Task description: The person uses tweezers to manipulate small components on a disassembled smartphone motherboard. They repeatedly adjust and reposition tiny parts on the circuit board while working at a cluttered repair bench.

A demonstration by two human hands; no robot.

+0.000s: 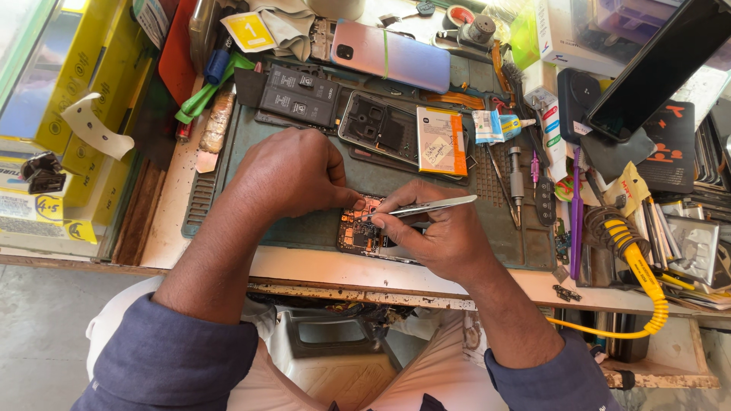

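The phone (365,232), opened with its circuit board showing, lies at the near edge of the grey-green mat (304,221) on the bench (320,268). Everything else is placed from it. The left hand (293,173) rests curled on the phone's left upper corner, fingertips pressed down on the board edge to pin it. The right hand (438,232) sits just right of the phone and pinches metal tweezers (426,207), whose tips reach onto the board near the left fingertips.

To do this well, it seems wise to keep the left hand's pressure steady so the phone cannot slide on the mat, and to brace the right wrist on the bench edge so the tweezer tips move only slightly. Whatever the tips grip is too small to tell.

Beyond the phone lie an empty frame (381,125) and a battery (440,141); further off, a lilac back cover (392,55). Well to the right, a soldering iron (636,262) with a yellow cord should stay apart from the sleeve.
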